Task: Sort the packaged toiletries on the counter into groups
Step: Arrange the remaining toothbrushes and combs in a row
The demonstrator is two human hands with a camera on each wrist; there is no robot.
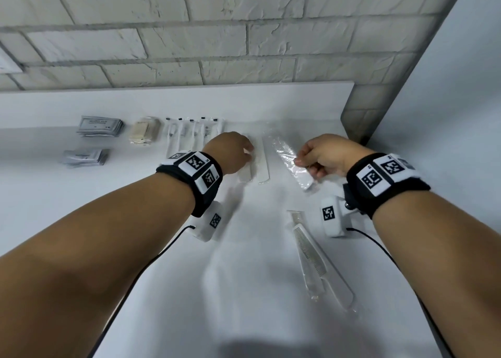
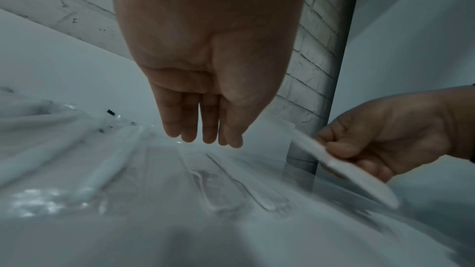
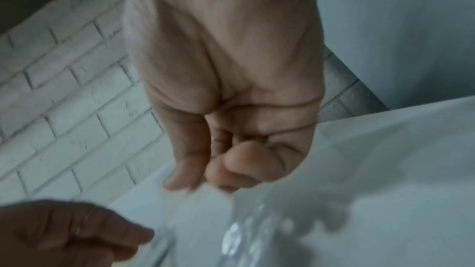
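My right hand (image 1: 299,162) pinches a white comb in a clear wrapper (image 1: 287,155) by its long edge and holds it a little above the white counter (image 1: 244,249). In the left wrist view the same comb (image 2: 359,180) slants down from my right hand's fingers (image 2: 342,149). My left hand (image 1: 248,153) is over two wrapped combs (image 1: 261,165) lying side by side, fingers straight (image 2: 205,129); I cannot tell if they touch. Two more wrapped combs (image 1: 314,257) lie crossed near my right wrist.
Along the back of the counter stand sorted groups: two stacks of grey sachets (image 1: 100,126) (image 1: 85,157), beige packets (image 1: 145,132) and wrapped toothbrushes (image 1: 195,131). A brick wall (image 1: 217,46) closes the back, and a wall corner (image 1: 360,119) bounds the right.
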